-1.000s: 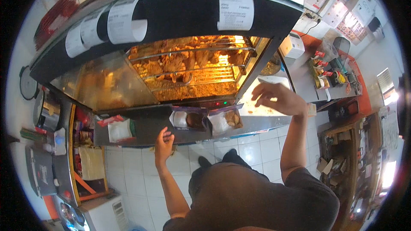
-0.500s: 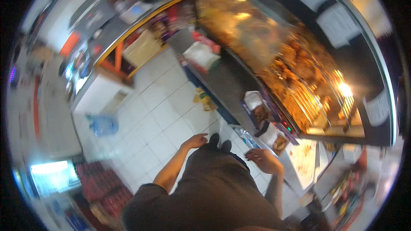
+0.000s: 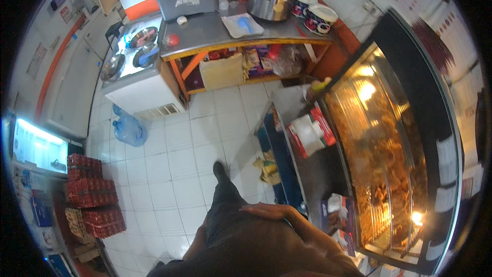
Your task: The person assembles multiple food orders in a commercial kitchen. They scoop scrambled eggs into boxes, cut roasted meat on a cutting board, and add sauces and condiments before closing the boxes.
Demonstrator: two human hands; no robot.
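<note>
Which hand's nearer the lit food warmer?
Right. Right hand is at the dark shirt's hem, across the counter from the lit food warmer. Left forearm is farther, hand mostly hidden.

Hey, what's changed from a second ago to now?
The view has swung left, putting the glass food cabinet on the right. The right hand has moved from near the cabinet to the waist. The purple food boxes and red box remain on the counter.

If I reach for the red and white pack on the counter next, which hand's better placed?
Right, most likely: your right hand lies against your shirt, nearer the pack, while your left forearm is on your body's far side, its hand hidden.
</note>
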